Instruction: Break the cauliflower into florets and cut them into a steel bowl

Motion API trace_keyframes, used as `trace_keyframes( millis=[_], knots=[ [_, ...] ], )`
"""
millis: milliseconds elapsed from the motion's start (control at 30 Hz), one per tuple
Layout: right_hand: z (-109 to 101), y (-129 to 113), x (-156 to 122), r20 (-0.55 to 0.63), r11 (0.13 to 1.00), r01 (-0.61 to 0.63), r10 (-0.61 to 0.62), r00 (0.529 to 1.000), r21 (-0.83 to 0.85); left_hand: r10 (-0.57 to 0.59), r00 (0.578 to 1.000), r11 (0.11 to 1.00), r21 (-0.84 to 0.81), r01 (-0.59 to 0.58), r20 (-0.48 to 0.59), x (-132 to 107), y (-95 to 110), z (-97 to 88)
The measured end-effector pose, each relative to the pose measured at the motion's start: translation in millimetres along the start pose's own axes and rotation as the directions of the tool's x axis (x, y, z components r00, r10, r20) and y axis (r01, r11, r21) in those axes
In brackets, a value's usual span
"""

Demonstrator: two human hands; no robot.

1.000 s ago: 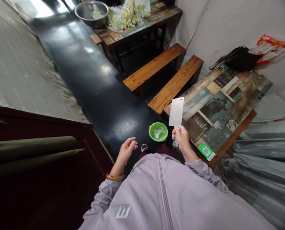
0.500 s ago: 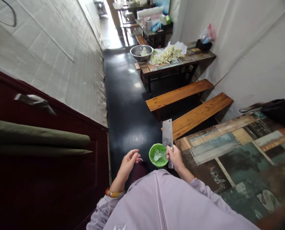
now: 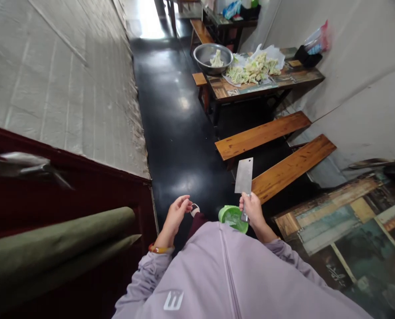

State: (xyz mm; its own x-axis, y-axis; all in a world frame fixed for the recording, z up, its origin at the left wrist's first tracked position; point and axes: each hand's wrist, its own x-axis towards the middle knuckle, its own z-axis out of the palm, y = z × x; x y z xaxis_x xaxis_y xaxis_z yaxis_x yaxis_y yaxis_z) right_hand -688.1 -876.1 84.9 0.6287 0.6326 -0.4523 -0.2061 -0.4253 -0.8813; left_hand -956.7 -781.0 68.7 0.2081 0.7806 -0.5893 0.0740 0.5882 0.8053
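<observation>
My right hand (image 3: 253, 208) is wrapped round the handle of a cleaver (image 3: 244, 176), whose broad metal blade points up and away from me. Below that hand a green bin (image 3: 224, 212) with crumpled clear plastic inside shows, partly covered by my jacket. My left hand (image 3: 177, 215) hangs in front of my body at the left, fingers loosely bent and nothing seen in them. On the table ahead, cut cauliflower (image 3: 252, 70) lies heaped on white plastic, beside a metal bowl (image 3: 200, 56) with a cauliflower piece (image 3: 216, 59) in it.
A patterned table (image 3: 346, 230) stands close on my right. Two wooden benches (image 3: 267, 133) are ahead of it, before the table (image 3: 267, 88) with the cauliflower. The dark floor (image 3: 177, 146) runs forward along the left wall. A dark red door (image 3: 84, 186) with a metal handle is at my left.
The view has tilted down and moved forward, so the cauliflower table looks nearer. The green bin has slipped lower behind my jacket. The cleaver stays in my right hand.
</observation>
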Motion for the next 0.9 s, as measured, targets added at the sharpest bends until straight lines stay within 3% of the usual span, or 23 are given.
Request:
trace_keyframes(
  millis=[100,233,467,767,900],
  knots=[
    [39,-21,9,-0.011,1.000,0.004,-0.004,1.000,-0.006,-0.011,1.000,1.000,-0.006,0.011,0.022,29,25,-29.8],
    [77,-36,28,-0.005,0.998,0.040,-0.040,0.999,-0.057,-0.030,0.999,0.999,-0.044,0.031,0.009,57,37,-55.1],
    [143,-50,82,0.101,0.989,0.049,-0.036,0.994,-0.138,-0.031,1.000,0.998,-0.055,0.031,0.002,109,66,-63.6],
    [219,-102,203,0.231,0.985,0.066,-0.028,0.972,-0.158,-0.033,0.986,0.998,-0.058,0.024,-0.162,195,159,-77.1],
    [256,-143,266,0.355,0.980,0.120,-0.055,0.933,-0.162,-0.049,0.984,0.996,-0.077,0.036,-0.171,250,214,-63.4]
  ],
)
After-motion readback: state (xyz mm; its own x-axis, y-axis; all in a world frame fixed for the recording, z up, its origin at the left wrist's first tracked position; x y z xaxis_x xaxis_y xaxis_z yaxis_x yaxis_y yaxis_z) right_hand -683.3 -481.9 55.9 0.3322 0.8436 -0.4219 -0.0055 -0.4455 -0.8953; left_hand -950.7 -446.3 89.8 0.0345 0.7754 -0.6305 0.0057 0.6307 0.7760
